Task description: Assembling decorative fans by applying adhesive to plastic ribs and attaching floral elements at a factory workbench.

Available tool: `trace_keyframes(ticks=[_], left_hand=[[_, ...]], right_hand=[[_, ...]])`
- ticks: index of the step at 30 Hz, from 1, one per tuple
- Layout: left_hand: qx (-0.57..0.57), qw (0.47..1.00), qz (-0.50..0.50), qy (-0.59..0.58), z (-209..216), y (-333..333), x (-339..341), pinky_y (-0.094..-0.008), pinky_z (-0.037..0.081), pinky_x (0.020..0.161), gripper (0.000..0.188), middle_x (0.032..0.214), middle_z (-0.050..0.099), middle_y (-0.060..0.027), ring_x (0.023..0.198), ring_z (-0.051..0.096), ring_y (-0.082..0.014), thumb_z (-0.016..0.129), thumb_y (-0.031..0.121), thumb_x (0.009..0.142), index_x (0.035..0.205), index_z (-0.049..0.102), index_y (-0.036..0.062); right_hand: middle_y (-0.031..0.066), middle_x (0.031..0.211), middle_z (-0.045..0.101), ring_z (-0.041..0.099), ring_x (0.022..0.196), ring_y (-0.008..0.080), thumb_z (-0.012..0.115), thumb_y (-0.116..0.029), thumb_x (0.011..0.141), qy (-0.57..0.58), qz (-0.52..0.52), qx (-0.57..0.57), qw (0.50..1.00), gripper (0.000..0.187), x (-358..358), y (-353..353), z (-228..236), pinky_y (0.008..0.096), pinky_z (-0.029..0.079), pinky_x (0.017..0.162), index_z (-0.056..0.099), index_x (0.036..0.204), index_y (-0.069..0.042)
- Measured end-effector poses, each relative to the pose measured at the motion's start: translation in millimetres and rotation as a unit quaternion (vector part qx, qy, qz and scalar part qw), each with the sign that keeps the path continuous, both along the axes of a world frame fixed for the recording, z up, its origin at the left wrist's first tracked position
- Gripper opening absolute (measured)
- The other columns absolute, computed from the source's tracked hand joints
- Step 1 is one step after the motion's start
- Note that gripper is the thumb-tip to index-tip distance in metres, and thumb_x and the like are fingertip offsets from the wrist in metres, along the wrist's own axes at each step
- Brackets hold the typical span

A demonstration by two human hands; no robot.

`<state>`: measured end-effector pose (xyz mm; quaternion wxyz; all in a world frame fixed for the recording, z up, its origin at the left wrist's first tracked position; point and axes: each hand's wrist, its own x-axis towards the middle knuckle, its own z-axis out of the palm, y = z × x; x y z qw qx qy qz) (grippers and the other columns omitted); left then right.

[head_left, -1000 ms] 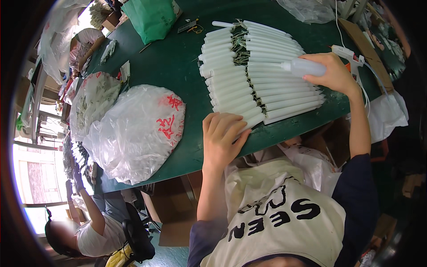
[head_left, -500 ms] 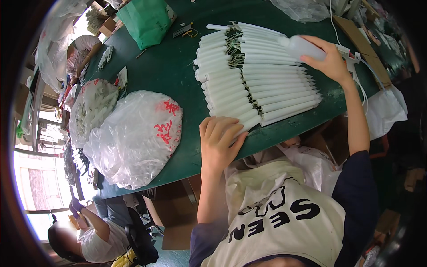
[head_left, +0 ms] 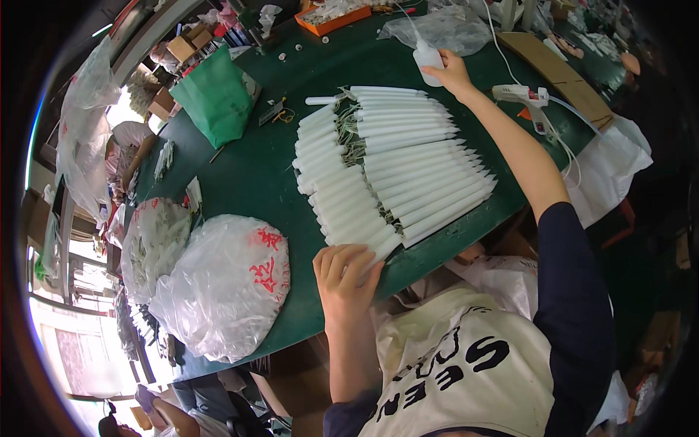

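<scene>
Two rows of slim white candle-shaped sticks lie side by side on the green table (head_left: pixel 240 175), with thin greenish wires between them. The right-hand row (head_left: pixel 429 156) has pointed tips; the left-hand row (head_left: pixel 320 156) looks blunt. My left hand (head_left: pixel 345 280) is closed with bent fingers over the near end of the left-hand row; its fingertips are partly hidden. My right hand (head_left: pixel 453 75) reaches past the rows' far end and grips a white squeeze bottle (head_left: pixel 427 64), whose thin nozzle points away from me.
Left of the sticks lie stuffed clear plastic bags (head_left: pixel 218 284) and a green bag (head_left: pixel 215 95). Yellow-handled scissors (head_left: pixel 286 115) are near it. A white glue gun (head_left: pixel 520 95) with a cord sits at right, by a cardboard strip (head_left: pixel 557 73). An orange box (head_left: pixel 331 20) stands at the back.
My right hand has carried the bottle from over the pointed tips to beyond the rows' far end. The left hand stays at the near end. The whole view has shifted, showing more far table.
</scene>
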<state>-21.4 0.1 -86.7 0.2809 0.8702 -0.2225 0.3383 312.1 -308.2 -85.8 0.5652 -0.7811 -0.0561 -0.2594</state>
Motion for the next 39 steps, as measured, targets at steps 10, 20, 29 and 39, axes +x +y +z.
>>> trace_keyframes(ticks=[10,20,29,39], left_hand=[[0.0,1.0,-0.009,0.009,3.3,-1.4,1.5,-0.0382,0.044,0.083,0.031,0.095,0.066,-0.0043,0.091,0.061,-0.0251,0.081,0.001,0.06,0.087,0.066,0.0079],[0.001,1.0,-0.013,0.002,0.9,-1.3,-4.0,-0.039,0.044,0.083,0.032,0.097,0.066,-0.0044,0.092,0.06,-0.0257,0.081,0.002,0.061,0.088,0.066,0.0075],[0.07,0.997,0.028,-0.014,2.4,-3.1,-2.7,-0.0422,0.041,0.089,0.036,0.1,0.063,-0.0043,0.097,0.059,-0.0251,0.081,0.01,0.063,0.095,0.064,0.0094],[0.107,0.99,0.09,-0.004,5.4,-26.2,-6.0,-0.0425,0.039,0.091,0.034,0.106,0.059,-0.0038,0.103,0.054,-0.0254,0.079,0.014,0.068,0.097,0.062,0.0085]], right_hand=[[0.0154,0.111,0.064,0.064,0.101,0.0245,0.083,-0.011,0.067,0.049,-0.052,0.071,0.995,0.061,41.7,5.3,-27.1,0.0355,0.05,0.087,0.054,0.119,0.002],[0.0182,0.128,0.055,0.055,0.119,0.0287,0.074,-0.006,0.074,0.181,-0.068,0.003,0.981,0.064,-10.6,34.1,-1.7,0.0396,0.045,0.098,0.045,0.13,0.002],[0.0057,0.117,0.056,0.055,0.111,0.0232,0.069,-0.004,0.081,-0.11,0.317,-0.212,0.918,0.028,-229.2,70.0,50.3,0.0361,0.044,0.096,0.062,0.108,-0.007],[0.005,0.101,0.055,0.054,0.096,0.026,0.08,-0.015,0.065,-0.208,0.281,-0.393,0.85,0.037,-268.6,65.3,18.9,0.0378,0.044,0.083,0.063,0.096,-0.007]])
